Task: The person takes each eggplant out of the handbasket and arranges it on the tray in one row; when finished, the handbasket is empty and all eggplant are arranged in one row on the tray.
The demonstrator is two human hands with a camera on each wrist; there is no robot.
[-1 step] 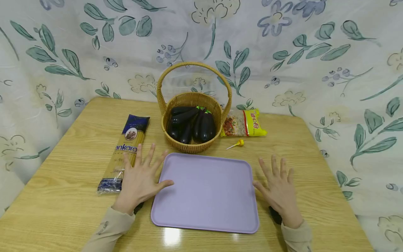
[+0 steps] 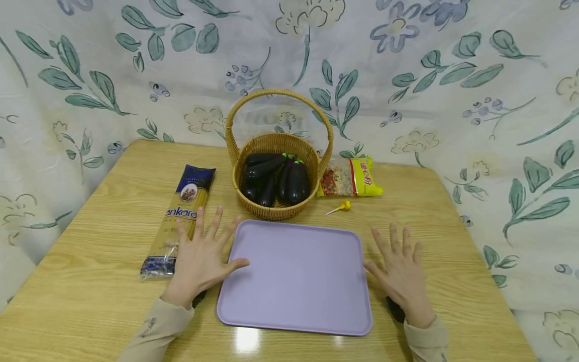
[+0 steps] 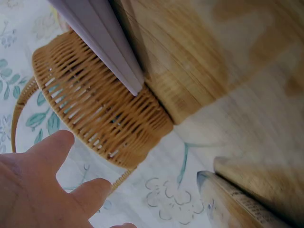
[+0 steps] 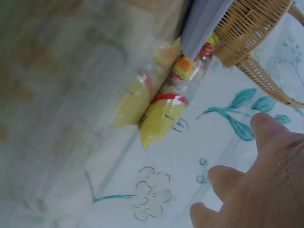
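My left hand (image 2: 202,261) is spread with straight fingers between a pack of spaghetti (image 2: 181,216) and a lilac tray (image 2: 296,279); its thumb reaches over the tray's left rim. On the tray's other side, my right hand (image 2: 400,271) also has its fingers spread, the thumb close to the right rim. Neither hand holds anything. Behind the tray stands a wicker basket (image 2: 276,213) with a tall handle, and several dark eggplants (image 2: 297,183) lie inside it. The left wrist view shows the basket (image 3: 99,104) beyond my fingers.
A yellow-ended clear food bag (image 2: 350,177) lies right of the basket, with a yellow lollipop (image 2: 345,205) in front of it. All of this rests on a wooden table (image 2: 99,241). A flower-printed cloth (image 2: 407,115) hangs along the back and sides.
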